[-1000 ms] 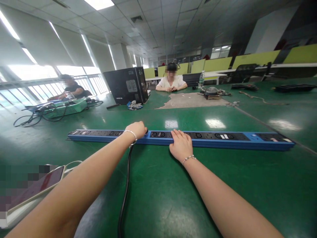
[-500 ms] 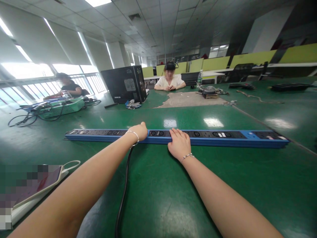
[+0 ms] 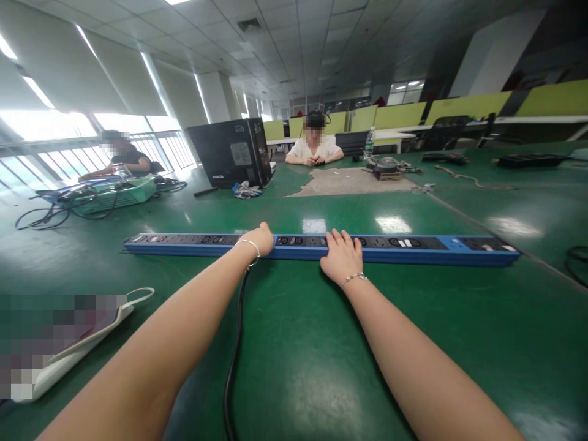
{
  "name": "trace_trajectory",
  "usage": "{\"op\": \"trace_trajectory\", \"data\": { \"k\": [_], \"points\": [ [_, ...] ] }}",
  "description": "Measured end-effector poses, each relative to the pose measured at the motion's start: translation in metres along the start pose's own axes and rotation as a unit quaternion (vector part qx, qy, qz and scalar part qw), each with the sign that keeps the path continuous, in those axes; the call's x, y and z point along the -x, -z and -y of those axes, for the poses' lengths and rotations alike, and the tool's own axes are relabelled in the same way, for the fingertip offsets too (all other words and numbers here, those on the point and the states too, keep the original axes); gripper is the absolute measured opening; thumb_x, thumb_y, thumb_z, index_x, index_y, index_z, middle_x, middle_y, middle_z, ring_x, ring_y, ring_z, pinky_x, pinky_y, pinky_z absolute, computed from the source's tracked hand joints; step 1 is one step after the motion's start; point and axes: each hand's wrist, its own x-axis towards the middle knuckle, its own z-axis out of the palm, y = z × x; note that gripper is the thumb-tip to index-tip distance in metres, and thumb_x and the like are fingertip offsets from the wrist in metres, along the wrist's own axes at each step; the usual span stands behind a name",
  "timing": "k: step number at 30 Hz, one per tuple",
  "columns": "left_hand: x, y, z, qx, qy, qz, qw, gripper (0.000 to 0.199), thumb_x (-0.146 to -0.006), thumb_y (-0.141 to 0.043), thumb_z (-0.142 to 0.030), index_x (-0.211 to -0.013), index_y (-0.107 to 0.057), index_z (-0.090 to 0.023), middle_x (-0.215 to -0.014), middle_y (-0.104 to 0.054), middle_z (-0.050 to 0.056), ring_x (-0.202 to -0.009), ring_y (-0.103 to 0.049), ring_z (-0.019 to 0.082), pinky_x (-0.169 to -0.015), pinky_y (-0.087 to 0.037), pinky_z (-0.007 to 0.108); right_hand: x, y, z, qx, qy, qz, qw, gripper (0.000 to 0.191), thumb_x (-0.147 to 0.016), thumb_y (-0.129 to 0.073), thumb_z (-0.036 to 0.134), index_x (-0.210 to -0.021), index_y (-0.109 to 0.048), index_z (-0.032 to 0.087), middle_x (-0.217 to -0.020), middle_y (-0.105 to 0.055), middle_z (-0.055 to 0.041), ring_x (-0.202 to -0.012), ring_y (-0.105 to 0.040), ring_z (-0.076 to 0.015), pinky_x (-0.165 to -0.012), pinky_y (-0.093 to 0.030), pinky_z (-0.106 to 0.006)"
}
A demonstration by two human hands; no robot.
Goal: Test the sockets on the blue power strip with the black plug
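Note:
A long blue power strip with black sockets along its top lies across the green table. Over its middle, my left hand is closed around the end of a black cable; the end itself is hidden by the fingers. The cable runs from under my left wrist down to the bottom edge. To the right, my right hand rests on the strip, palm down with its fingers spread over the top and front edge.
A phone-like device with a white cord lies at lower left. Farther back are a green basket of cables, a black computer case, gloves, a bottle and a black-and-brown device. Two people sit beyond.
My right hand has slid a little to the right along the strip, its fingers more spread. The strip appears slightly higher in view. My left hand stays closed at nearly the same spot.

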Motion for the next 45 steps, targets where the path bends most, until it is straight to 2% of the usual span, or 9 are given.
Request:
{"op": "trace_trajectory", "data": {
  "k": [4,9,15,19,23,26,30,37,45],
  "points": [
    [0.007,-0.005,-0.004,0.001,0.023,-0.025,0.999,0.036,-0.088,-0.024,-0.027,-0.114,-0.04,-0.009,-0.102,-0.065,0.023,-0.097,-0.063,0.029,-0.077,-0.045,0.038,0.003,0.002,-0.012,0.026,-0.009,0.02,0.999,0.063,-0.073,-0.046,0.023,-0.135,-0.039,0.016,-0.143,-0.038,-0.0068,-0.131,-0.028,-0.0258,-0.106,-0.016,-0.047],
    [0.01,-0.007,-0.003,-0.005,0.009,-0.034,0.999,0.034,-0.089,-0.025,-0.028,-0.111,-0.042,-0.01,-0.098,-0.066,0.022,-0.095,-0.064,0.028,-0.076,-0.045,0.037,0.01,-0.003,-0.012,0.031,0.005,-0.039,0.999,0.063,-0.074,-0.045,0.022,-0.136,-0.038,0.011,-0.141,-0.04,-0.0089,-0.13,-0.029,-0.0256,-0.107,-0.014,-0.044],
    [0.011,-0.005,0.0,-0.003,-0.002,-0.043,0.999,0.036,-0.088,-0.027,-0.033,-0.108,-0.046,-0.01,-0.096,-0.068,0.02,-0.091,-0.065,0.028,-0.075,-0.046,0.036,0.012,-0.006,-0.015,0.025,0.026,-0.054,0.998,0.058,-0.074,-0.044,0.021,-0.132,-0.043,0.012,-0.139,-0.043,-0.0088,-0.128,-0.031,-0.0242,-0.107,-0.014,-0.042],
    [0.016,0.021,0.005,-0.01,0.019,-0.077,0.997,0.041,-0.088,-0.024,-0.032,-0.112,-0.044,-0.006,-0.099,-0.065,0.025,-0.095,-0.063,0.031,-0.077,-0.046,0.04,0.011,-0.006,-0.016,0.018,0.028,-0.055,0.998,0.057,-0.075,-0.044,0.02,-0.131,-0.044,0.013,-0.138,-0.044,-0.0092,-0.128,-0.032,-0.0229,-0.106,-0.015,-0.041],
    [0.026,0.067,0.012,0.012,0.01,-0.18,0.984,0.045,-0.087,-0.025,-0.037,-0.111,-0.048,-0.006,-0.095,-0.066,0.021,-0.089,-0.065,0.027,-0.077,-0.047,0.036,0.01,-0.006,-0.015,0.007,0.026,-0.051,0.998,0.058,-0.074,-0.045,0.02,-0.131,-0.044,0.012,-0.138,-0.044,-0.0095,-0.127,-0.033,-0.0239,-0.106,-0.015,-0.042],
    [0.031,0.083,0.006,0.093,-0.012,-0.117,0.989,0.04,-0.084,-0.031,-0.035,-0.1,-0.058,-0.01,-0.075,-0.069,0.011,-0.065,-0.065,0.019,-0.067,-0.048,0.028,0.009,-0.006,-0.014,0.002,0.015,-0.054,0.998,0.058,-0.073,-0.046,0.02,-0.13,-0.045,0.012,-0.137,-0.045,-0.0104,-0.127,-0.032,-0.0246,-0.106,-0.015,-0.043],
    [0.028,0.068,-0.022,0.148,-0.056,-0.007,0.987,0.036,-0.079,-0.038,-0.036,-0.077,-0.065,-0.012,-0.061,-0.067,0.007,-0.048,-0.06,0.014,-0.053,-0.045,0.024,0.009,-0.006,-0.014,0.0,0.015,-0.05,0.999,0.058,-0.073,-0.046,0.02,-0.13,-0.044,0.012,-0.137,-0.045,-0.0102,-0.128,-0.032,-0.0241,-0.106,-0.015,-0.042],
    [0.013,0.032,-0.082,0.107,-0.104,0.046,0.988,0.035,-0.077,-0.038,-0.028,-0.067,-0.066,-0.01,-0.065,-0.069,0.011,-0.05,-0.061,0.013,-0.05,-0.044,0.019,0.01,-0.004,-0.012,-0.003,0.007,-0.053,0.999,0.057,-0.074,-0.046,0.021,-0.131,-0.044,0.012,-0.138,-0.044,-0.0092,-0.128,-0.032,-0.0239,-0.106,-0.013,-0.041],
    [0.002,0.039,-0.103,0.005,-0.112,0.075,0.991,0.034,-0.075,-0.041,-0.023,-0.062,-0.07,-0.01,-0.066,-0.07,0.015,-0.068,-0.066,0.019,-0.071,-0.046,0.021,0.009,-0.004,-0.011,-0.018,-0.002,-0.049,0.999,0.054,-0.077,-0.043,0.021,-0.131,-0.045,0.013,-0.138,-0.045,-0.0099,-0.128,-0.031,-0.0238,-0.106,-0.013,-0.042]
  ]
}}
